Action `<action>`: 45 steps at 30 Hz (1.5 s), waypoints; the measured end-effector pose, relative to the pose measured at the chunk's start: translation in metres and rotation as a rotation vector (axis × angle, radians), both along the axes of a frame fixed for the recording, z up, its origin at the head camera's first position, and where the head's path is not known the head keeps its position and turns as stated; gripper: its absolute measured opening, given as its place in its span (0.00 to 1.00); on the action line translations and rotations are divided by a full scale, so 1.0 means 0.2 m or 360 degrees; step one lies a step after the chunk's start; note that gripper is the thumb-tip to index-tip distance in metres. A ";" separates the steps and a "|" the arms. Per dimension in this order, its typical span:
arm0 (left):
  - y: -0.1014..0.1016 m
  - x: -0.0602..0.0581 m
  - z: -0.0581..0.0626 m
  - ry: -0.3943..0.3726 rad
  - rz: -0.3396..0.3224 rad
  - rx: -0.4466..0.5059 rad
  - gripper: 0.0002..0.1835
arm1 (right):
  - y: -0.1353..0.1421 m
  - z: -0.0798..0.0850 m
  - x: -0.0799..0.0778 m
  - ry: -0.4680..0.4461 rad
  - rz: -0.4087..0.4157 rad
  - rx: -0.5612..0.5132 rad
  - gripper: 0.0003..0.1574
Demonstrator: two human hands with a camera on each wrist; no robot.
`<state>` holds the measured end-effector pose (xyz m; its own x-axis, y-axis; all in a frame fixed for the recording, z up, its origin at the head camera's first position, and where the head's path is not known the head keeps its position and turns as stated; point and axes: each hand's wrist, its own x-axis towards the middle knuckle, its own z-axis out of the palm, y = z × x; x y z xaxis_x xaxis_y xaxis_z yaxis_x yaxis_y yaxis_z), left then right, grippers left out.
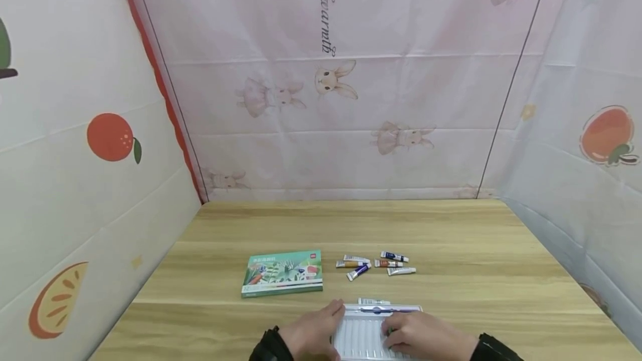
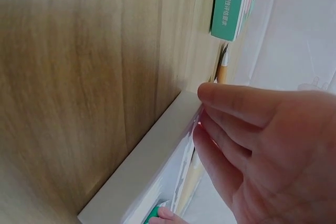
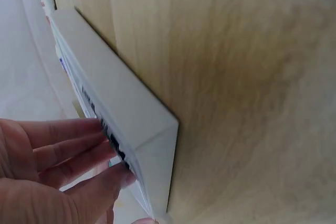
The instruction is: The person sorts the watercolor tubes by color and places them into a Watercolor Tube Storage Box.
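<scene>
A white ribbed tray (image 1: 362, 330) lies at the table's front, with a slim dark brush (image 1: 383, 310) along its back end. My left hand (image 1: 313, 327) rests against the tray's left side; its fingertips touch the rim in the left wrist view. Over the right half of the tray is my right hand (image 1: 426, 334). Its fingertips pinch a small paint tube, whose green part (image 2: 152, 214) shows in the left wrist view; the fingers cover the rest. Black lettering (image 3: 113, 137) shows beside those fingers in the right wrist view.
A green illustrated paint box (image 1: 283, 273) lies behind the tray to the left. Several paint tubes (image 1: 358, 272) are scattered to the right of that box. Another pale tube (image 1: 373, 301) lies just behind the tray. Printed cloth walls (image 1: 326, 127) enclose the table on three sides.
</scene>
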<state>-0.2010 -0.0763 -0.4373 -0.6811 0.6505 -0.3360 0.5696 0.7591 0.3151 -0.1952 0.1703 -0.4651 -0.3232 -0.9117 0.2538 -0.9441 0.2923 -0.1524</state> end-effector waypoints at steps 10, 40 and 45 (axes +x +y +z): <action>-0.01 -0.01 0.00 0.0002 -0.0018 0.0001 0.45 | 0.09 0.00 -0.20 0.0206 -0.0376 -0.0294 0.06; -0.01 -0.01 -0.01 -0.0074 0.0013 0.0018 0.44 | 0.22 -0.08 -0.31 0.0133 -0.0741 -0.0093 0.11; -0.01 -0.01 -0.01 -0.0100 0.0026 0.0006 0.44 | 0.21 -0.08 -0.33 0.0244 -0.0713 -0.0094 0.09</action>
